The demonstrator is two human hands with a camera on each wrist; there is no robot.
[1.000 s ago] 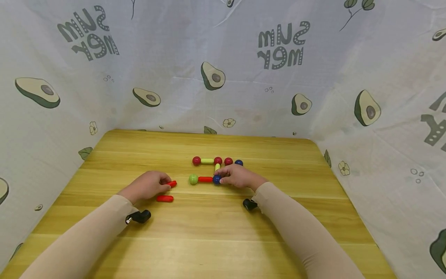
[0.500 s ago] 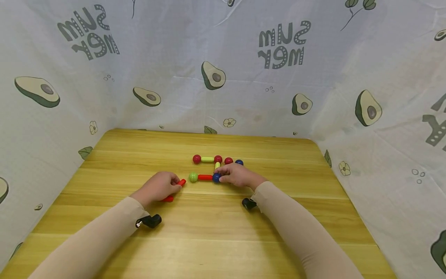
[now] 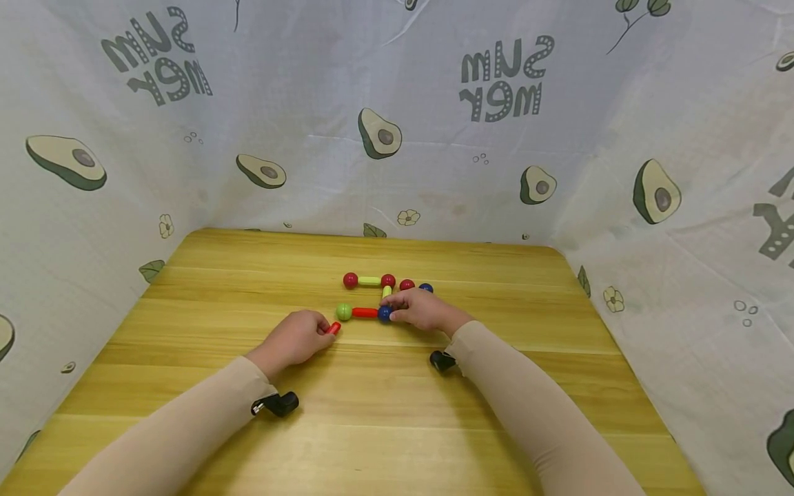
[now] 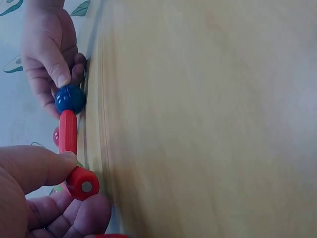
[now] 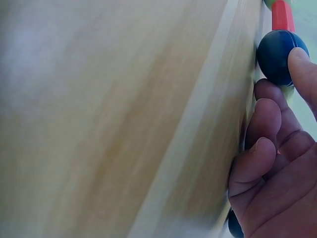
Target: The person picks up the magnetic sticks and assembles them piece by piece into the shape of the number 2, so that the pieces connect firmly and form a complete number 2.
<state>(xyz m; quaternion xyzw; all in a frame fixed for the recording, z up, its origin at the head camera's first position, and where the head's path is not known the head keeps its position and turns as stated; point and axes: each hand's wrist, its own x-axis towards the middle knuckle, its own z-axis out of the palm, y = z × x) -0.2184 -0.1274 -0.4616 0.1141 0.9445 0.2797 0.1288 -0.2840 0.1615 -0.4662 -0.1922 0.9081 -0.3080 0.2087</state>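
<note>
My left hand (image 3: 300, 337) pinches a red magnetic rod (image 4: 83, 183) between thumb and fingers, its silver magnet tip showing in the left wrist view. The rod's far end is just below and left of the green ball (image 3: 344, 312). A fixed red rod (image 3: 364, 313) joins that ball to a blue ball (image 3: 384, 314). My right hand (image 3: 422, 310) holds this blue ball, with the thumb on it in the right wrist view. From it a yellow-green rod (image 3: 387, 293), partly covered by the fingers, runs back to a dark red ball (image 3: 388, 281).
Another yellow-green rod (image 3: 369, 281) links that corner to a second dark red ball (image 3: 350, 280). A loose dark red ball (image 3: 406, 284) and a loose blue ball (image 3: 426, 288) lie behind my right hand. Another red piece (image 4: 111, 236) shows at the left wrist view's bottom edge.
My left hand has moved right with its red rod, toward the green ball, covering the other loose red rod in the head view. My right hand stays on the blue ball.
</note>
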